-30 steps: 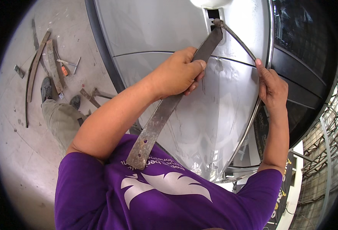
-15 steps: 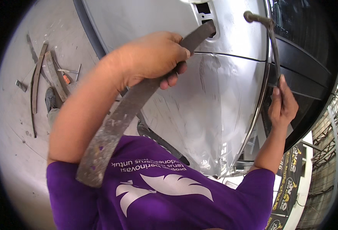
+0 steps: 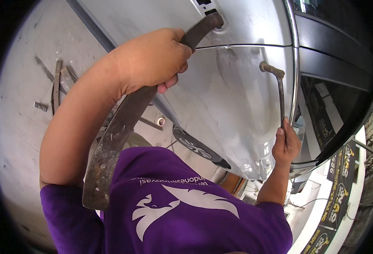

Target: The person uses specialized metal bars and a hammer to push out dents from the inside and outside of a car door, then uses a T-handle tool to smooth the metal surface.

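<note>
My left hand [image 3: 152, 59] is wrapped round a long, flat, curved bar of dark worn metal [image 3: 116, 139]. Its narrow bent end overlaps the handle opening [image 3: 211, 12] of a silver car door in this view; whether it goes inside I cannot tell. The bar's broad end hangs beside my purple shirt sleeve. In my right hand [image 3: 286, 144] is a thin-handled hammer [image 3: 272, 70], gripped low on the handle. Its head is over the scuffed, dented silver panel [image 3: 237, 97] below the seam; contact cannot be made out.
Chrome trim [image 3: 295, 63] runs along the panel beside dark windows [image 3: 322, 106]. Several metal bars [image 3: 56, 89] lie on the concrete floor at left, with a roll of tape [image 3: 160, 121] nearer the car. A black side step [image 3: 199, 148] juts out below the panel.
My right hand has brought the hammer down and left, from over the chrome trim to over the silver panel. My left hand keeps its grip on the bar. The whole view has shifted.
</note>
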